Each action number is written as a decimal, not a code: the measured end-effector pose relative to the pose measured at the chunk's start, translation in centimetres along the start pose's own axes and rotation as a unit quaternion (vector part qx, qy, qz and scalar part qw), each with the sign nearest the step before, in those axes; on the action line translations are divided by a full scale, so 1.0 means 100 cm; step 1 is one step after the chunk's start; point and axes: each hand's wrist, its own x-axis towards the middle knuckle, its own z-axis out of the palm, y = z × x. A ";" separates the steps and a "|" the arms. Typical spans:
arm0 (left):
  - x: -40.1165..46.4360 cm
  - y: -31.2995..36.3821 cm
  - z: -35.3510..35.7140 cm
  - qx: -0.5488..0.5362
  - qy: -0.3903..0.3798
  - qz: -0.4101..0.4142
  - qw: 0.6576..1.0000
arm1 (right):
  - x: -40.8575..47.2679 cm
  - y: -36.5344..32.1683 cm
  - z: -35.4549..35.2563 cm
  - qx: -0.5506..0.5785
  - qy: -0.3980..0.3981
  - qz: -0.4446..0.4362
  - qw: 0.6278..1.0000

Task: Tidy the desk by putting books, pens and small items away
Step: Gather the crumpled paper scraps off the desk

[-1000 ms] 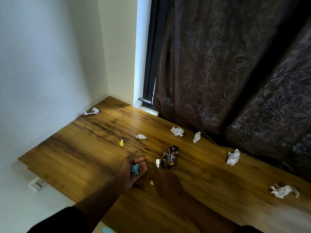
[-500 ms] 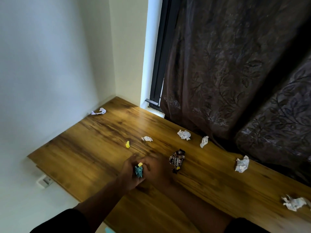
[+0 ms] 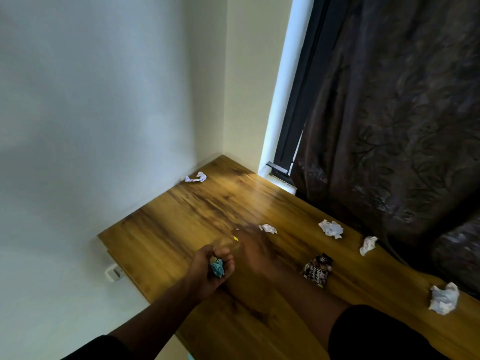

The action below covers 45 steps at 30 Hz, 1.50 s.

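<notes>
left hand [image 3: 210,266] grip: curled round blue wad [image 3: 217,267] | right hand [image 3: 255,249]: blurred, grip unclear, perhaps at yellow scrap [image 3: 235,238]

Two bare forearms enter from the bottom edge of the head view, each ending in an ungloved hand. The left hand [image 3: 207,271] shows clearly, with no ring, watch or band visible at its wrist. The right hand [image 3: 253,249] is smeared by motion blur, so its fingers and any detail on them cannot be made out. Both arms wear short black fabric sleeves: the left black sleeve [image 3: 104,348] shows only as a dark rounded cuff at the lower left edge, while the right black sleeve [image 3: 374,333] is a broader, plain dark cuff with a curved hem and no visible print or marking.
</notes>
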 end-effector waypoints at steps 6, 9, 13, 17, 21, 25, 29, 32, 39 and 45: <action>0.002 0.029 -0.017 0.010 -0.019 0.030 0.999 | 0.026 0.001 0.020 -0.096 -0.025 0.024 0.995; 0.008 0.036 -0.020 0.024 0.002 0.029 0.999 | 0.028 0.004 0.024 -0.059 -0.007 0.056 0.997; 0.014 0.038 -0.014 0.025 -0.006 0.015 1.000 | 0.023 0.011 0.024 0.033 0.083 0.070 0.994; 0.021 0.038 -0.002 0.022 -0.019 -0.002 1.000 | 0.022 0.007 0.012 0.103 0.175 0.055 0.978; 0.027 0.035 0.015 0.015 -0.011 -0.010 1.000 | 0.020 -0.013 0.004 0.123 0.161 -0.004 0.979; 0.032 0.032 0.027 0.034 -0.015 -0.006 0.999 | 0.016 -0.017 -0.003 0.109 0.190 0.001 0.976; 0.038 0.033 0.030 0.014 -0.016 -0.012 1.000 | 0.024 0.018 -0.015 -0.009 0.138 0.116 0.983; 0.043 0.036 0.025 0.020 -0.023 -0.015 0.999 | 0.027 0.049 -0.018 -0.109 0.047 0.172 0.978; 0.053 0.044 0.017 0.004 -0.035 -0.003 0.999 | 0.034 0.061 -0.009 -0.102 0.062 0.193 0.974; 0.065 0.054 0.032 -0.030 -0.053 0.017 0.998 | 0.059 0.004 -0.021 0.093 0.171 0.154 0.969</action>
